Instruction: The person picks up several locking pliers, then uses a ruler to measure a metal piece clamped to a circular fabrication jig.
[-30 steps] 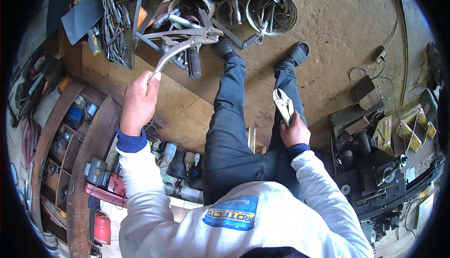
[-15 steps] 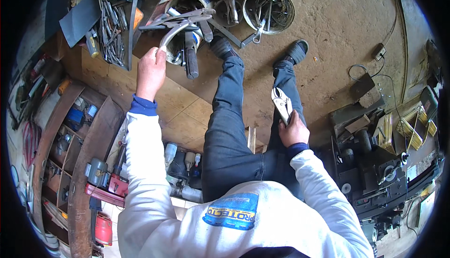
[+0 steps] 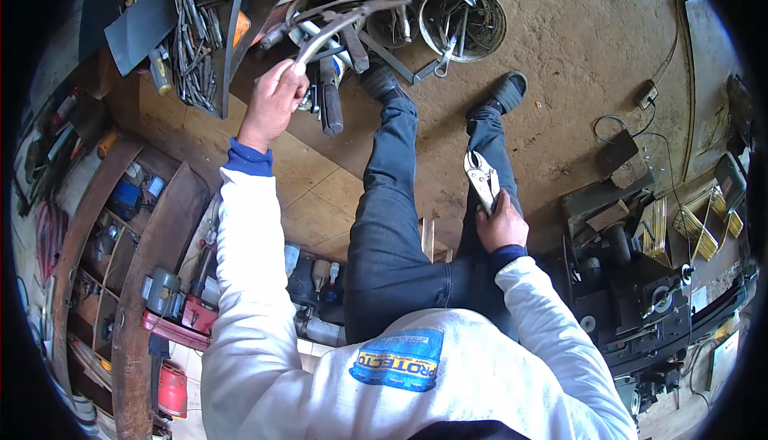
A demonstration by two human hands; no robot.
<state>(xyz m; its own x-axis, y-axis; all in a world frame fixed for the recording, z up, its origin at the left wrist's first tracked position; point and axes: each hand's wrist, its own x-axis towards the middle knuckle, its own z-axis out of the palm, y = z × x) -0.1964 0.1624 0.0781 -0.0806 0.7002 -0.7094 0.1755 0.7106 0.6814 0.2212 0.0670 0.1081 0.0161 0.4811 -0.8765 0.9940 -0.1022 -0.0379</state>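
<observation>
My left hand (image 3: 272, 106) is closed around the lower end of a long metal tool with a curved handle (image 3: 326, 34). The tool slants up and to the right over a tool-filled bucket, and its far end is slightly blurred, so its exact kind is unclear. A dark thick grip (image 3: 330, 110) sticks out of that bucket just right of the hand. My right hand (image 3: 503, 223) holds a pair of locking pliers (image 3: 482, 179) by the handles, jaws pointing up, above my right leg.
A metal tray (image 3: 228, 80) of drill bits stands at upper left. A round bucket (image 3: 502, 32) holding wrenches sits beyond my feet. A wooden compartment shelf (image 3: 128, 280) curves along the left. At right are dark machinery (image 3: 632, 296) and a cable adapter (image 3: 618, 147) on the floor.
My left hand has shifted slightly right and nearer, and the curved-handled tool has swung up and right above the bucket. My right hand with the locking pliers has stayed in place.
</observation>
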